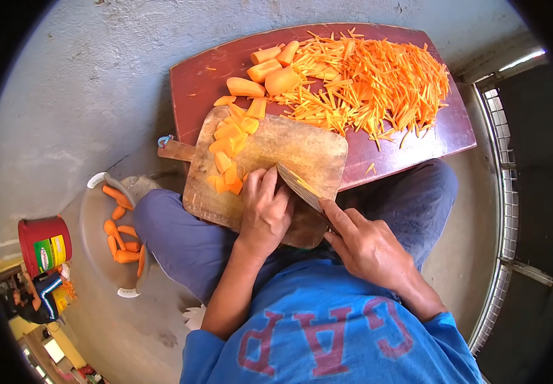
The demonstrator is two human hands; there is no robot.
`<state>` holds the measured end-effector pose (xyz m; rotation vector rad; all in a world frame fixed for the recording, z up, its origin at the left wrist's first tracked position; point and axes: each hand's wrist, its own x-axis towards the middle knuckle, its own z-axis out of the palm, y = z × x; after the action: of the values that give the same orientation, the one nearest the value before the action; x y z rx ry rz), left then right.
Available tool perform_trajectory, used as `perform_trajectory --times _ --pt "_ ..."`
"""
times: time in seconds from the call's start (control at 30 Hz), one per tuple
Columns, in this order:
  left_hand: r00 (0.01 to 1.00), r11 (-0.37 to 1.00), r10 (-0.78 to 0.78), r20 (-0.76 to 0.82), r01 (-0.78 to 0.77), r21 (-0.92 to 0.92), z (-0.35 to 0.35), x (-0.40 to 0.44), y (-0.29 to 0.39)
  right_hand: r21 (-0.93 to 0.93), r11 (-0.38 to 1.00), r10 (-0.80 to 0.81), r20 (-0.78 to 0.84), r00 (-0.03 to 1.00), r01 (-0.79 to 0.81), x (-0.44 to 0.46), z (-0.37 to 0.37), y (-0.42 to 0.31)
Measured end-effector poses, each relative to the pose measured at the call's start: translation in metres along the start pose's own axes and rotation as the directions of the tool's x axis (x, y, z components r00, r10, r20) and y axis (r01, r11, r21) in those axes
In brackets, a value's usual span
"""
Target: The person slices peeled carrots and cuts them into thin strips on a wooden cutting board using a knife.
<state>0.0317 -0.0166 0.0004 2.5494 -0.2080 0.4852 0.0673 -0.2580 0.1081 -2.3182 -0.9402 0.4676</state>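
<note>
My right hand (pixel 372 246) is wrapped round the handle of a knife (pixel 299 190), whose blade slants across the wooden cutting board (pixel 308 144). Orange carrot strips cling along the blade. Beside it, my left hand (pixel 265 208) presses down with curled fingers on a piece of carrot, which those fingers almost wholly hide. Cut carrot slices (pixel 228 137) lie along the board's left half, some near my left fingertips. The board rests over my lap, its far edge on the reddish-brown table.
A heap of carrot sticks (pixel 385 80) covers the right of the table (pixel 206 61), with peeled carrot chunks (pixel 264 70) beside it. To the left stand a tub (pixel 91 221) of whole carrots and a red bucket (pixel 30 240). Another person (pixel 40 297) is at far left.
</note>
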Motion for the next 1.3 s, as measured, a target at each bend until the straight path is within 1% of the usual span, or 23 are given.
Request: perform_trajectory --times 0.13,0.23,0.33,0.43,0.53,0.63,0.73,0.83,0.97,1.07,1.13,1.3 --pt "1.000 0.999 -0.013 -0.021 0.012 -0.031 0.003 -0.005 -0.001 -0.010 1.000 0.016 0.046 0.999 -0.016 -0.004 -0.014 -0.008" --pt "1.000 0.999 -0.011 0.000 0.011 -0.037 0.000 -0.005 -0.001 0.023 0.999 0.044 0.053 0.998 -0.045 -0.001 -0.016 -0.011" --pt "1.000 1.000 0.009 0.001 -0.009 -0.025 0.001 -0.003 -0.001 0.067 0.998 0.000 0.026 1.000 -0.002 0.016 -0.002 0.000" --pt "1.000 0.999 -0.013 -0.013 0.012 -0.041 0.003 -0.001 0.001 0.099 0.994 -0.047 0.003 0.999 0.047 0.038 0.013 0.007" --pt "0.998 0.999 -0.017 -0.056 0.014 -0.043 0.003 0.000 0.002 0.063 0.997 -0.042 0.042 0.998 0.039 0.043 0.008 0.005" --pt "0.997 0.999 0.005 -0.076 -0.008 -0.047 0.004 -0.002 -0.001 0.058 0.998 -0.039 0.050 0.998 0.036 0.030 -0.007 -0.005" --pt "0.997 0.998 0.023 -0.077 -0.027 -0.050 0.005 -0.002 -0.003 0.006 1.000 -0.028 0.057 0.998 0.027 0.018 -0.012 -0.009" --pt "0.998 0.999 -0.004 -0.062 0.001 -0.045 0.003 -0.002 -0.001 0.066 0.996 -0.069 0.014 0.998 0.068 0.034 0.010 0.007" --pt "0.997 0.998 -0.041 -0.065 0.037 -0.059 0.007 -0.003 -0.001 0.081 0.995 -0.060 0.030 0.998 0.058 0.051 0.011 0.008" --pt "0.998 0.995 -0.011 -0.069 0.005 -0.096 0.004 -0.002 -0.003 0.074 0.997 -0.034 0.051 0.998 0.031 0.033 -0.006 -0.003" --pt "0.997 0.996 -0.002 -0.077 -0.004 -0.087 0.004 -0.002 -0.003 0.049 0.999 -0.004 0.080 0.997 0.000 0.023 -0.015 -0.010" --pt "0.998 0.998 -0.017 -0.061 0.013 -0.056 0.006 -0.005 -0.003 0.088 0.996 -0.038 0.061 0.997 0.033 0.048 0.009 0.006"
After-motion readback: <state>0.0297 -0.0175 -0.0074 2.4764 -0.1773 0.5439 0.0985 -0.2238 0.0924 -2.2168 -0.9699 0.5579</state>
